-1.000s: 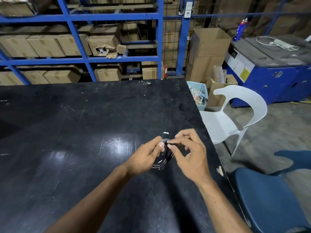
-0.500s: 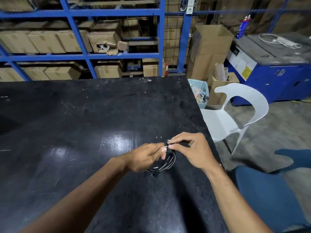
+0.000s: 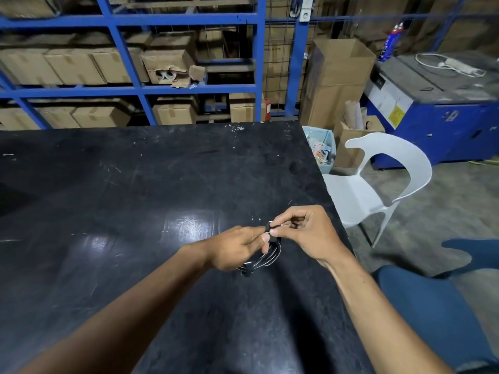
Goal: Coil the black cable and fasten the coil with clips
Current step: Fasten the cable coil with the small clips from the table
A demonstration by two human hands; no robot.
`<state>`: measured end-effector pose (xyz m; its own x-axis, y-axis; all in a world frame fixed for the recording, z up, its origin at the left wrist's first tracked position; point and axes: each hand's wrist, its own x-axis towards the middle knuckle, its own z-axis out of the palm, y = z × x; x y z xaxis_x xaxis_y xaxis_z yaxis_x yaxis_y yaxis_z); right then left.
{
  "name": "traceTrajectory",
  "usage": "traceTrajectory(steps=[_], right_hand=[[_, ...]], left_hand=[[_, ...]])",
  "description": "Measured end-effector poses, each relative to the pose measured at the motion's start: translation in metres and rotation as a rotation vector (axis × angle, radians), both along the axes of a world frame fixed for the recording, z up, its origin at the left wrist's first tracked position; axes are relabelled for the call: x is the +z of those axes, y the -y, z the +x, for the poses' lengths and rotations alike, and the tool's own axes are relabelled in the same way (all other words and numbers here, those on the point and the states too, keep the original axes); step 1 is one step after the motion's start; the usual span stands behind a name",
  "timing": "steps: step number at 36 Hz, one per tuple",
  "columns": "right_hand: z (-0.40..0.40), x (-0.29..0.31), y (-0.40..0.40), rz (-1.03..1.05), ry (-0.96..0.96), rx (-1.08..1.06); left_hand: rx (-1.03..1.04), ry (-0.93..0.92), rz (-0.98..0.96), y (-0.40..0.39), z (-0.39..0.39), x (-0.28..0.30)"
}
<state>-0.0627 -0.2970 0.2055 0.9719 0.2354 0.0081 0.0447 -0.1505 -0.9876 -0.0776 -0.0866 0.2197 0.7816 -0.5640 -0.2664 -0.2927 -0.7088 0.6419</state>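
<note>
**Pinching the second clip onto the coil**

Holding the black cable [image 3: 266, 259] just above the black table [image 3: 135, 211], near its right edge, the person keeps the loops bunched so they cannot spring apart. One clip [image 3: 247, 270] already grips the near side. The left hand [image 3: 235, 249] clasps the coil to steady it; the right hand [image 3: 305, 236] pinches another clip [image 3: 267, 227] at the far side, probably pressing it closed. Beyond stand a white chair [image 3: 378, 179] and blue shelving [image 3: 259, 49].
</note>
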Motion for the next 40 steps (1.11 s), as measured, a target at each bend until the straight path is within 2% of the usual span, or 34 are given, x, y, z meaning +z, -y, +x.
traceTrajectory(steps=[5,10,14,17,21,24,27,30,35,40], right_hand=[[0.001,0.000,0.004,0.007,-0.078,-0.008],[0.009,0.001,0.005,0.068,-0.144,-0.086],[0.016,0.000,0.006,0.106,-0.183,-0.170],[0.019,-0.002,0.008,0.181,-0.228,-0.242],[0.016,-0.011,0.005,0.354,-0.335,-0.314],[0.014,-0.021,0.004,0.388,-0.405,-0.364],[0.011,-0.031,0.004,0.345,-0.440,-0.366],[0.008,-0.045,0.000,0.300,-0.469,-0.365],[0.009,-0.072,-0.001,0.215,-0.441,-0.350],[0.016,-0.106,-0.002,-0.172,-0.331,-0.343]], left_hand=[[0.011,-0.016,-0.065,0.000,-0.004,-0.007],[0.295,-0.142,-0.444,0.004,-0.007,-0.021],[0.377,-0.199,-0.570,-0.004,-0.006,-0.034],[0.488,-0.360,-0.745,-0.012,-0.008,-0.049],[0.617,-0.392,-0.782,-0.018,-0.008,-0.061],[0.811,-0.435,-0.851,-0.020,-0.004,-0.067],[0.885,-0.433,-0.849,-0.021,-0.002,-0.072],[0.839,-0.449,-0.841,-0.019,-0.002,-0.077],[0.939,-0.315,-0.760,-0.015,0.001,-0.096],[1.100,-0.168,-0.547,-0.008,0.011,-0.124]])
